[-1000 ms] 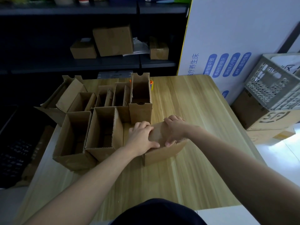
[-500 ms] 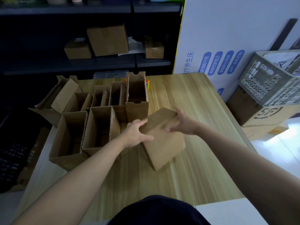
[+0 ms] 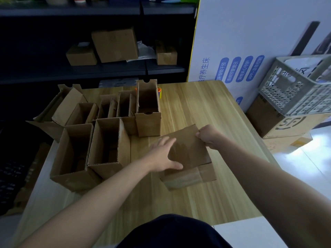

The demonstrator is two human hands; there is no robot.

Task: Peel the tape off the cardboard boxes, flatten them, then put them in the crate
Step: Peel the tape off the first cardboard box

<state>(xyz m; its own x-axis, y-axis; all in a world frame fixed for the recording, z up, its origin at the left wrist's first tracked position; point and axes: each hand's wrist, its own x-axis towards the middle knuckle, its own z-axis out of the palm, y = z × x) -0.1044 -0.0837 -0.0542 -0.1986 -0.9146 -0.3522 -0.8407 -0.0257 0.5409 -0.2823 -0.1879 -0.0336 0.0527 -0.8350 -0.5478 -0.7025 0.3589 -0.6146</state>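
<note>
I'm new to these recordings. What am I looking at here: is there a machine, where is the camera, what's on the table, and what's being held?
There is no machine here: the two arms belong to a person working with bare hands. Every picture comes from one wide-angle camera worn on the person's head, looking forward and down, so the arms reach in from the bottom edge. On the wooden table a cluster of open cardboard boxes stands at the left. In front of the person is a closed box: the left hand lies on it with fingers spread, and the right hand grips its far corner. The grey crate sits to the right, off the table, on top of another carton.
</note>
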